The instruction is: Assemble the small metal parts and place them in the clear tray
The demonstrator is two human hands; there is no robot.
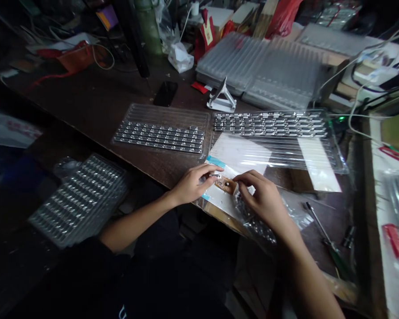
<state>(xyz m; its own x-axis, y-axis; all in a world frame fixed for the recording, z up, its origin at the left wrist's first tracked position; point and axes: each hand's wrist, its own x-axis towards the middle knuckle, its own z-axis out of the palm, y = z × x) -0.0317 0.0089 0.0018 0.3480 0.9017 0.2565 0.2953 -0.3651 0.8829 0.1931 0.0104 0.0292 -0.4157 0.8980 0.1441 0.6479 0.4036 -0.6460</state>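
My left hand (194, 182) is closed, its thumb and forefinger pinching a small shiny metal part (216, 176). The part is over a small brown wooden block (231, 188) on a white sheet (219, 199) with blue tape (216, 161). A small dark piece with a bright centre (227, 183) sits on the block. From the other side, my right hand (261, 195) has its fingers curled together at the block's right end; what they hold, if anything, is hidden. Under that hand lies a clear plastic bag (252, 221) with shiny contents too blurred to name.
Clear trays with rows of metal parts (162, 137) (269, 124) lie behind my hands. More filled trays (80, 195) are stacked lower left. A green-handled screwdriver (322, 228) lies right; a phone (166, 94), a white stand (222, 99) and stacked ribbed trays (259, 66) are farther back.
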